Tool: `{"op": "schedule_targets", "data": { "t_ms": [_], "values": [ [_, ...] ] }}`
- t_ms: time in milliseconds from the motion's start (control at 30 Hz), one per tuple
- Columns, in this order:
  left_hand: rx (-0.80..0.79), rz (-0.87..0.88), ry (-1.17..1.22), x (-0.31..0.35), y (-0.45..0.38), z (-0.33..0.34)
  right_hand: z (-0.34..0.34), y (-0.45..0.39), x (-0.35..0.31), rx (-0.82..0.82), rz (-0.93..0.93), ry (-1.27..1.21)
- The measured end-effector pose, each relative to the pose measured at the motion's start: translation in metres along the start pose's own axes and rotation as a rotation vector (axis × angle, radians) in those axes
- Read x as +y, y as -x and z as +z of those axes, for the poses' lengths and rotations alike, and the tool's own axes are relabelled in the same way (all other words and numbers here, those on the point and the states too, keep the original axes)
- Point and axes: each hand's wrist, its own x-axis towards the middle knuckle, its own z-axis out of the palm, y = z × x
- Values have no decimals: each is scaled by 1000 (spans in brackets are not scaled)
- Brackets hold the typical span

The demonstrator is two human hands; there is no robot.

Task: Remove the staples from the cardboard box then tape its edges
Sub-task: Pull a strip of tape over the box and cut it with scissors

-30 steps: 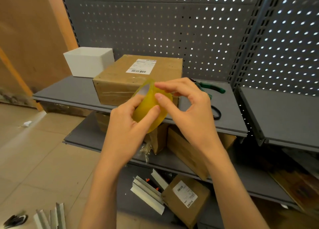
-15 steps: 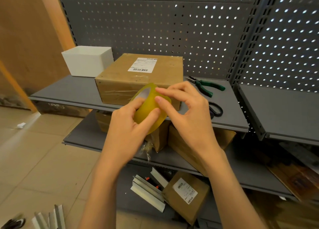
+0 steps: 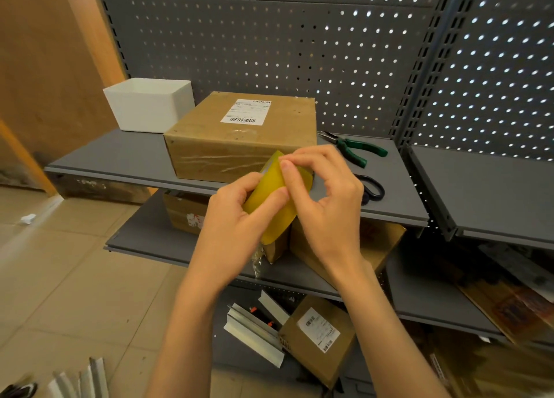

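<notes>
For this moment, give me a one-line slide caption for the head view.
Both hands, left hand and right hand, hold a yellow tape roll before the cardboard box on the shelf.

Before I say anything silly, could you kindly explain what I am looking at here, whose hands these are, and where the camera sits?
There is no machine: a person wears one wide-angle camera on the head, looking forward and down, so you see their own two bare arms reaching into view. The left hand has a grip on a yellow roll of tape, and the right hand picks at the roll's surface with thumb and fingertips, probably hunting for the loose end. Behind the hands, on a grey metal shelf, sits the closed cardboard box with a printed label on top. A white tub stands to its left; green-handled pliers and black scissors lie to its right. More boxes sit on the lower shelves.
</notes>
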Motion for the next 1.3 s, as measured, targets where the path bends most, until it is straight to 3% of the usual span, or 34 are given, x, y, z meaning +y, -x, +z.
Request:
{"op": "schedule_targets", "data": {
  "t_ms": [367,567,767,867,967,1300],
  "values": [
    [-142,-130,122,-16,7,-7,-11,-9,20,-369,415,-398],
    [-266,-185,287,-18,6,-2,-6,-8,22,-280,449,-345],
    [-158,-154,423,-14,-2,11,3,-7,12,-74,337,-230],
    [-114,-190,410,-15,-9,14,3,-5,6,23,196,-202],
    [-91,-233,391,-19,-10,15,1,-6,7,5,101,-137],
    [-187,-405,371,-31,-6,18,8,2,34,-73,258,-29]
  ]
}}
